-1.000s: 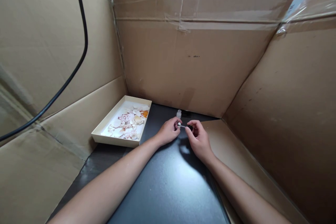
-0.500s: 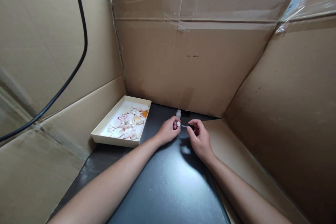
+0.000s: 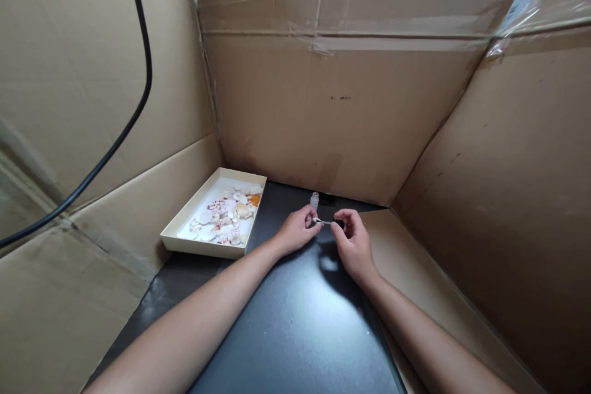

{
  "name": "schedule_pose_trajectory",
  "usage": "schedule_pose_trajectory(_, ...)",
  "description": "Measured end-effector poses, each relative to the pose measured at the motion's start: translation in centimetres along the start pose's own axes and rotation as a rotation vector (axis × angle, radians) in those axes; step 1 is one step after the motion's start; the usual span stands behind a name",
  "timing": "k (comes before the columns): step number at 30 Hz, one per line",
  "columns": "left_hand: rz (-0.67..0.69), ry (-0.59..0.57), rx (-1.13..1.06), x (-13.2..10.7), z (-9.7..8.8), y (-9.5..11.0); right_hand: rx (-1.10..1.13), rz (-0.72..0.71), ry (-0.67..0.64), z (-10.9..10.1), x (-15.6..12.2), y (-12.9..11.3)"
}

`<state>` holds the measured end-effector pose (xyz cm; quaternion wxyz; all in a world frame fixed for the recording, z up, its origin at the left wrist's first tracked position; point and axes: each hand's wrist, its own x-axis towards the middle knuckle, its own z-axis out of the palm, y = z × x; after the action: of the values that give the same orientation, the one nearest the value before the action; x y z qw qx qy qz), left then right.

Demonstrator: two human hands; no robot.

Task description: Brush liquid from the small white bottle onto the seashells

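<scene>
Between the fingertips of my left hand [image 3: 299,229] is a small whitish piece that looks like a shell [image 3: 316,220]. My right hand [image 3: 353,243] pinches the black cap [image 3: 339,223] of a thin applicator brush [image 3: 327,223], which points left. The brush's tip meets the shell or lies right against it; which of the two I cannot tell. Just behind my left fingers a small clear bottle [image 3: 314,199] stands upright, its neck uncapped. Both hands are over the dark tabletop [image 3: 295,320].
A shallow cream tray [image 3: 203,249] at the left holds several shells, white, striped and orange. Cardboard walls [image 3: 323,123] enclose the table on the left, back and right. A black cable [image 3: 146,61] hangs at the left. A flat cardboard sheet [image 3: 415,271] lies along the right side.
The shell has turned in my left fingers and now shows a narrower side. My right hand has shifted very slightly right with the brush. The tray and bottle stay put.
</scene>
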<state>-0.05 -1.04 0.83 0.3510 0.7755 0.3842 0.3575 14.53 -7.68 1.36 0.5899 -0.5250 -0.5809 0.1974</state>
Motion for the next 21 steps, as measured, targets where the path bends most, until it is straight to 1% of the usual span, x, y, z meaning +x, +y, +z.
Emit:
schedule_pose_trajectory(3, 0.0, 0.001, 0.002, -0.01, 0.0, 0.08, -0.001, 0.019, 0.035, -0.03, 0.03, 0.13)
schedule_pose_trajectory(7, 0.003, -0.005, -0.005, -0.01, 0.01, 0.01, 0.038, 0.021, -0.013, 0.05, 0.01, 0.19)
schedule_pose_trajectory(11, 0.004, -0.003, -0.019, -0.05, -0.02, 0.05, -0.01, 0.017, 0.027, 0.1, 0.02, 0.18)
schedule_pose_trajectory(16, -0.015, -0.009, -0.035, -0.12, -0.06, 0.4, 0.026, 0.0, -0.016, 0.13, 0.0, 0.06)
schedule_pose_trajectory(19, -0.015, -0.014, -0.043, -0.14, -0.07, 0.56, -0.001, 0.0, 0.016, 0.14, -0.01, 0.08)
schedule_pose_trajectory(21, -0.013, -0.016, -0.047, -0.15, -0.07, 0.58, 0.024, 0.003, 0.011, 0.11, 0.0, 0.16)
